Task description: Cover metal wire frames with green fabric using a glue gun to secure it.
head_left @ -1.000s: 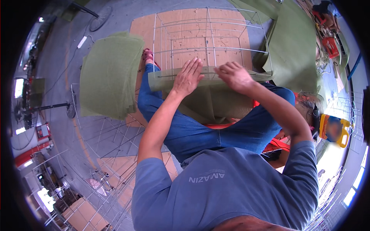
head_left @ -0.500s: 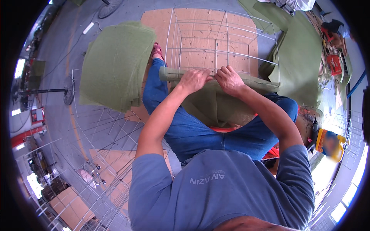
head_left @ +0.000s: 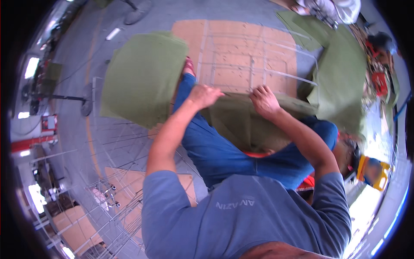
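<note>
Sighting down, we logged the wire frame [head_left: 264, 54] farthest out, the green sheet [head_left: 233, 125] along its near side, upper edge running left to right. Left hand [head_left: 204, 96] and right hand [head_left: 265, 102] both bent narrow-fingered at that edge, equally near; whether they pinched cloth, we couldn't tell.
</note>
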`<action>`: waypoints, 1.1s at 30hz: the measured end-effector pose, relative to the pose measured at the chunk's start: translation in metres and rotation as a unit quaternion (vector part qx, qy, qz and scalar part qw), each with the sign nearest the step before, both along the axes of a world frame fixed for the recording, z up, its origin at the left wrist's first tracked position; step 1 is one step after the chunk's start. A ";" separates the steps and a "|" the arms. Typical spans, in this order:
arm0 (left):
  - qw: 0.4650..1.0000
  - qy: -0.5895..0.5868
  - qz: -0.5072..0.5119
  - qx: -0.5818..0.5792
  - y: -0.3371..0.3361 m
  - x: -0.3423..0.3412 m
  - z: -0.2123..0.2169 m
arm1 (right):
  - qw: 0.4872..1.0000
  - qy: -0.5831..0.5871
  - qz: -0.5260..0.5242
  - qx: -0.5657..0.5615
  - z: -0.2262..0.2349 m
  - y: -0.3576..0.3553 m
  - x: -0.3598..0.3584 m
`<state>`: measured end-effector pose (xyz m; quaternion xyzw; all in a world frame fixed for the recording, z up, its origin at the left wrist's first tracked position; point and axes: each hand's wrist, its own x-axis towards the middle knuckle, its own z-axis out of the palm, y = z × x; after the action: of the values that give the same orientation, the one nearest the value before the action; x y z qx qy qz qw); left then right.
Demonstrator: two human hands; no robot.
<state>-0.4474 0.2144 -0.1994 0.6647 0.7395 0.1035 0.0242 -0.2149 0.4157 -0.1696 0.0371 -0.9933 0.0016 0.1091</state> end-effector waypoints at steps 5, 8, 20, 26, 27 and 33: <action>0.997 -0.053 0.033 -0.038 0.002 0.018 -0.004 | 0.996 0.069 0.036 -0.051 -0.011 -0.041 -0.024; 0.998 -0.060 0.028 -0.012 0.003 0.026 0.002 | 0.998 0.041 0.030 -0.044 -0.025 -0.061 -0.045; 0.981 -0.128 0.050 -0.135 0.006 0.026 0.033 | 0.999 0.014 0.042 -0.013 -0.007 -0.049 -0.054; 0.979 0.044 -0.095 0.178 0.000 0.019 -0.009 | 1.000 0.023 0.001 0.006 -0.022 -0.029 -0.003; 0.988 -0.103 0.017 -0.118 0.014 0.033 0.020 | 1.000 0.012 -0.010 0.018 -0.032 -0.018 0.004; 0.993 -0.056 0.006 -0.108 0.008 0.008 0.011 | 0.999 -0.027 -0.020 0.015 -0.013 -0.020 -0.009</action>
<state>-0.4392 0.2228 -0.1888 0.6471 0.7477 0.0604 0.1363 -0.2240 0.3955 -0.1830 0.0193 -0.9964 -0.0145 0.0815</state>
